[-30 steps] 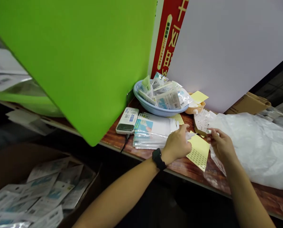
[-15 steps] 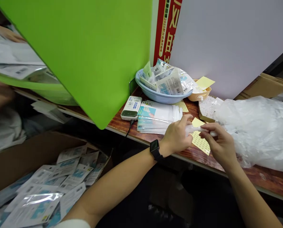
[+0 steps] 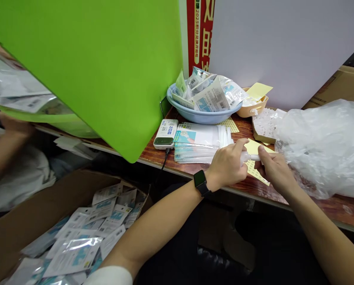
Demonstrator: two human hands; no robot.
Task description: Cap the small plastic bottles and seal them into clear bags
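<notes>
My left hand [image 3: 228,165], with a black watch at the wrist, is closed around one end of a slim white plastic tube-like piece [image 3: 253,157]. The other end is pinched between the thumb and fingers of my right hand [image 3: 274,168]. What exactly the piece is, I cannot make out. Both hands are over the front of the wooden table, and a yellow sheet of small stickers [image 3: 262,177] lies beneath them. Just left of my left hand is a stack of printed clear packets [image 3: 194,155], beside a small white device [image 3: 165,132] with a cable.
Behind the packets stands a blue basin [image 3: 200,115] full of bagged items, near a small orange basket [image 3: 249,111]. A large clear plastic bag [image 3: 328,146] covers the right side. A green board [image 3: 105,71] divides off another person's arm [image 3: 9,146]. A cardboard box [image 3: 76,184] of packets sits lower left.
My right thumb now presses along the white piece, and my right fingers have curled in more. Both hands still hold it. The view has shifted slightly, and the other person's arm has moved.
</notes>
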